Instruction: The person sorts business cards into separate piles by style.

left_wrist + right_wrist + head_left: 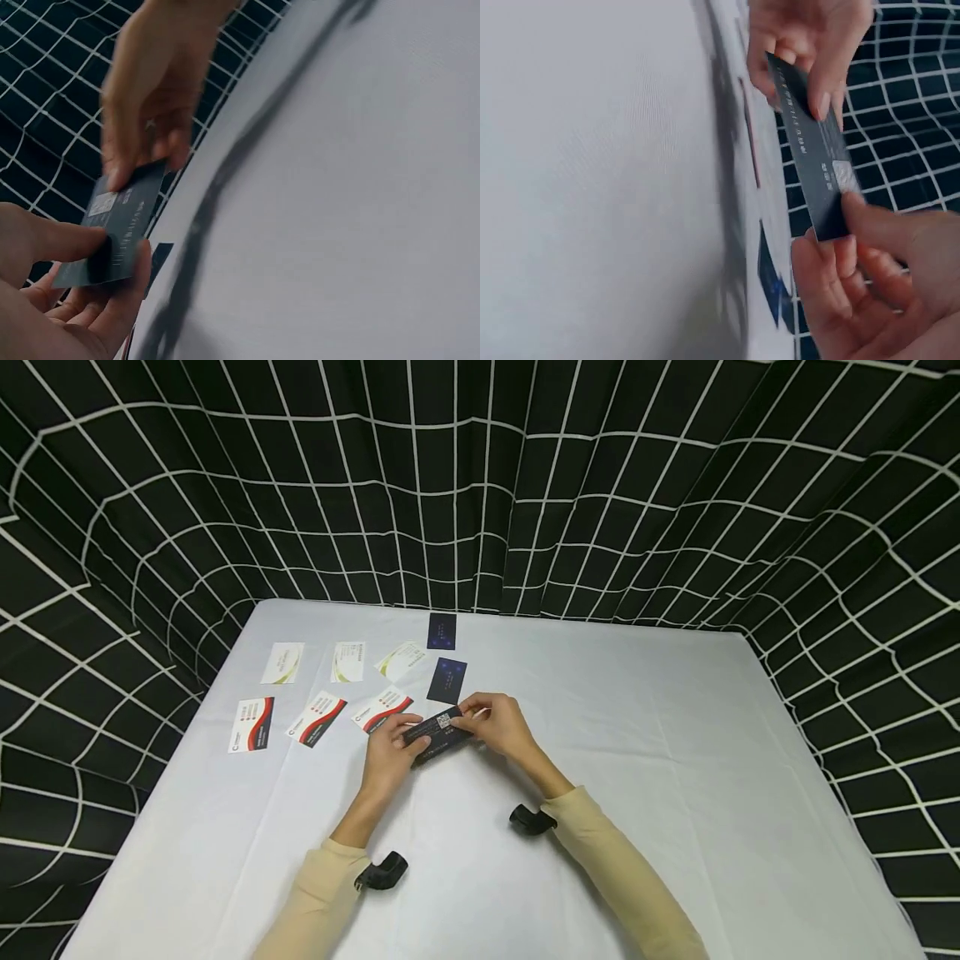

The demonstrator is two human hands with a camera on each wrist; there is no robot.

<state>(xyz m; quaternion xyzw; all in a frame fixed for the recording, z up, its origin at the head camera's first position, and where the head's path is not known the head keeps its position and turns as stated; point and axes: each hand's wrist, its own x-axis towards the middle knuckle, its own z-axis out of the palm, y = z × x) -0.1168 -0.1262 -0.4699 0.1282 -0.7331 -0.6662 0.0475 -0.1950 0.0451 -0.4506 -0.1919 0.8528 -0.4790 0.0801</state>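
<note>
Both hands hold a dark business card (438, 727) with small white print and a QR code just above the white table (637, 752). My left hand (392, 752) pinches its left end, thumb on top, as the left wrist view shows on the card (112, 229). My right hand (497, 722) pinches the right end between thumb and fingers; the right wrist view has the card (814, 165) edge-on between the two hands. More dark card edges show under the top one, so it may be a small stack.
Laid out on the table's far left are three white-and-gold cards (348, 661), three red-and-white cards (318, 718) and two dark blue cards (447, 680). Black cloth with a white grid (480, 485) walls the table on three sides.
</note>
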